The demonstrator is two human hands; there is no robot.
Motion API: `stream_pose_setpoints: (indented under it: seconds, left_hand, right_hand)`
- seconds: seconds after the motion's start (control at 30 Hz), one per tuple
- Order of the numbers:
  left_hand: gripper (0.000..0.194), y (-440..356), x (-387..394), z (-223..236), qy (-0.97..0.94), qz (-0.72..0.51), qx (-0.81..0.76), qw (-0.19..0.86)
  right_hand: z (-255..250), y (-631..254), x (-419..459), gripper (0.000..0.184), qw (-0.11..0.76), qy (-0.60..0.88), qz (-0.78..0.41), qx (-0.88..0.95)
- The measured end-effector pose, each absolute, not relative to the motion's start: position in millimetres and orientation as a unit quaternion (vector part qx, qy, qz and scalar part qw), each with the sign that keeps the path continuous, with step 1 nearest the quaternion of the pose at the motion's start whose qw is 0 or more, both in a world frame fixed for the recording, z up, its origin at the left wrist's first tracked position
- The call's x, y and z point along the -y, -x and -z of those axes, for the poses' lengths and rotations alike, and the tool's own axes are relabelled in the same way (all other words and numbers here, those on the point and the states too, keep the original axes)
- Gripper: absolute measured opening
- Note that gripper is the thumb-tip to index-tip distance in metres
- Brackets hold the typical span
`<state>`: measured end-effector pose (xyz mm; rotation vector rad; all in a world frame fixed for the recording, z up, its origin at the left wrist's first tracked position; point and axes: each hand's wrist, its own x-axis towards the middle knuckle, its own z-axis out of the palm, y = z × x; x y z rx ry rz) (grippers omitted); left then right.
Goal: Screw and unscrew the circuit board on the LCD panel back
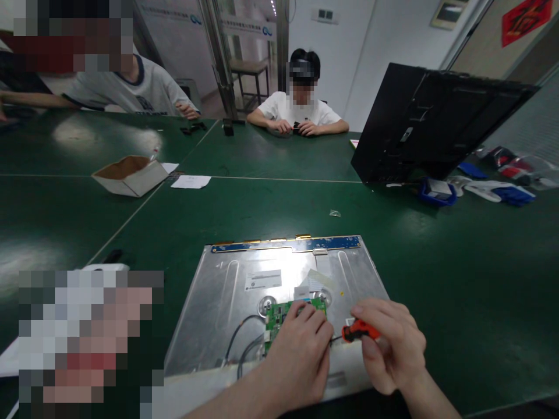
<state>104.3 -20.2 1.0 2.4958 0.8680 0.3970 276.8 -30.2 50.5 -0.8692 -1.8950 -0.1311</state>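
A silver metal-backed display panel (201,314) lies flat on the table in front of me. On its back sits a green circuit board (273,319), partly covered by my left hand (303,349). Those fingers are curled over the board's upper part and right side. My right hand (395,343) grips an orange and black screwdriver (360,330) between thumb and fingers, held nearly level. Its thin shaft points left, towards the board's right edge, where the tip is hidden by my left hand. Black cables (239,336) run from the board's left side.
Behind the panel stands a tilted black monitor housing (419,122), with a blue tray (437,192) and gloves (493,189) nearby. An open paper box (131,174) and white paper (191,181) lie far left. Two people sit across the table; another, blurred out, is close at left.
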Motion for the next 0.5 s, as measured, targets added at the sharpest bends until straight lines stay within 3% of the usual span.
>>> stream_pose_setpoints:
  seconds: [0.3,0.5]
  left_hand:
    - [0.008,-104.7,20.4,-3.6,-0.912,-0.136,-0.312,0.228]
    - [0.011,-105.8,20.7,-3.1,-0.912,-0.127,-0.318,0.226]
  right_hand:
    - [-54.9,-275.0,27.4,0.007,0.495,0.355,0.068,0.791]
    - [-56.6,-276.8,31.3,0.022,0.485,0.361,0.039,0.795]
